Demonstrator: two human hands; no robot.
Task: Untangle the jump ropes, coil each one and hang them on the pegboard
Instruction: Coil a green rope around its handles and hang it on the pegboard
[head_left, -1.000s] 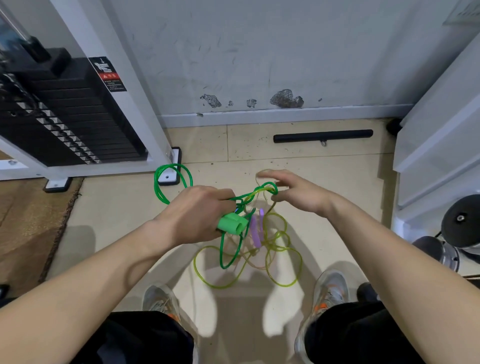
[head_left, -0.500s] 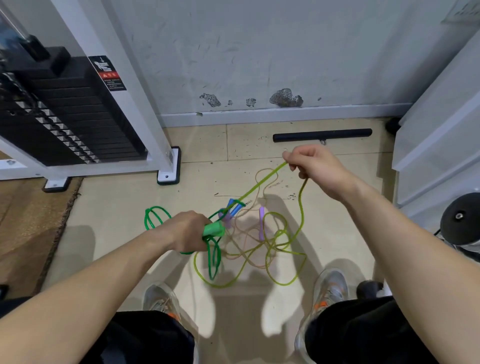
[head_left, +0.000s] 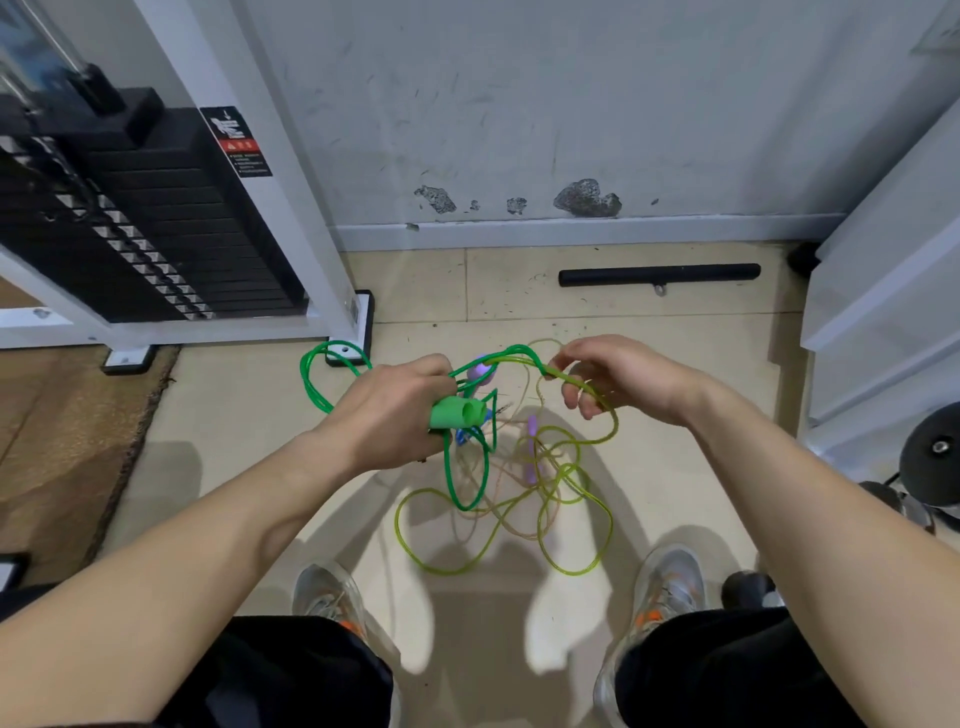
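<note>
My left hand (head_left: 387, 415) grips a green handle (head_left: 457, 413) together with coils of the dark green rope (head_left: 322, 374), which loop out behind it toward the machine foot. My right hand (head_left: 618, 376) holds a stretch of the green-to-yellow cord (head_left: 524, 356) between thumb and curled fingers, close to the left hand. Below both hands hangs and lies a tangle of yellow-green rope (head_left: 576, 499), a pale peach rope (head_left: 511, 519) and purple handles (head_left: 532, 452). A blue handle (head_left: 462, 436) peeks out under the left hand. No pegboard is in view.
A white weight machine with a black plate stack (head_left: 156, 234) stands at the left, its foot (head_left: 358, 332) near the ropes. A black bar (head_left: 660, 274) lies by the wall. White equipment (head_left: 883, 291) and a black round weight (head_left: 935, 452) are at the right. A brown mat (head_left: 62, 441) lies left. My shoes (head_left: 670, 587) are below.
My right hand came back down from its raised pull toward the left hand, and the cord now arches between them. My left hand rose with the green handle and coils.
</note>
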